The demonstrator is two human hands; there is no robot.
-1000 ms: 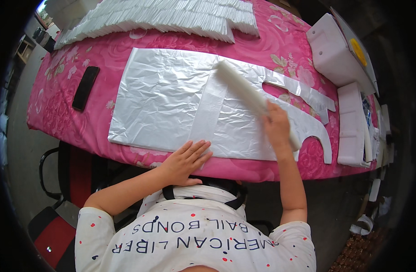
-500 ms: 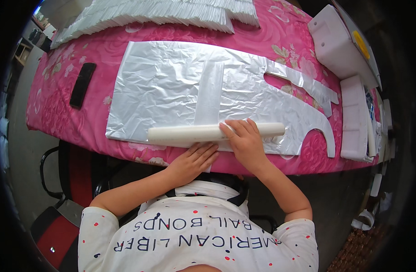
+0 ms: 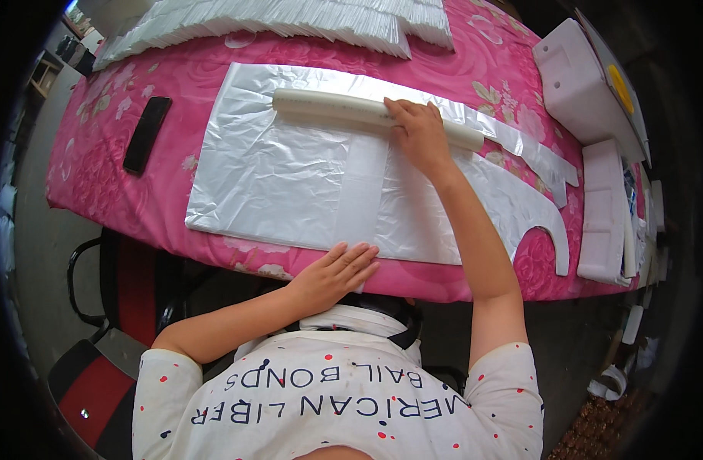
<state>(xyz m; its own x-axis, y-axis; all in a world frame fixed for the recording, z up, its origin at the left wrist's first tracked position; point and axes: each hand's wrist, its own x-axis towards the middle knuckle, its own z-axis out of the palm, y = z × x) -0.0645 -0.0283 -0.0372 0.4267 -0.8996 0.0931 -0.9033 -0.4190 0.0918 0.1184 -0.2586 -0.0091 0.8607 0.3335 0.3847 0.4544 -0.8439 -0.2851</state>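
A silvery-white plastic bag (image 3: 267, 180) with curved handle cut-outs at its right end lies flat and wrinkled in front of me. Across its far side rests a long white pipe (image 3: 328, 105), slightly slanted, its right end nearer to me. My right hand (image 3: 419, 134) reaches over the bag and grips the pipe right of its middle, fingers over the top. By the near edge of the bag, my left hand (image 3: 332, 277) lies flat with fingers stretched out, its fingertips touching that edge. A pale strip (image 3: 363, 180) runs across the middle of the bag.
A pink flowered cloth (image 3: 167, 203) covers the table. Stacked white plastic bags (image 3: 290, 23) line the far edge. A black phone (image 3: 147, 136) lies at the left. White foam boxes (image 3: 570, 73) stand at the right. Red and black chairs (image 3: 98, 391) are at the lower left.
My right hand has moved the pipe away from me, from the near side of the bag to its far side. My left hand has stayed by the near edge.
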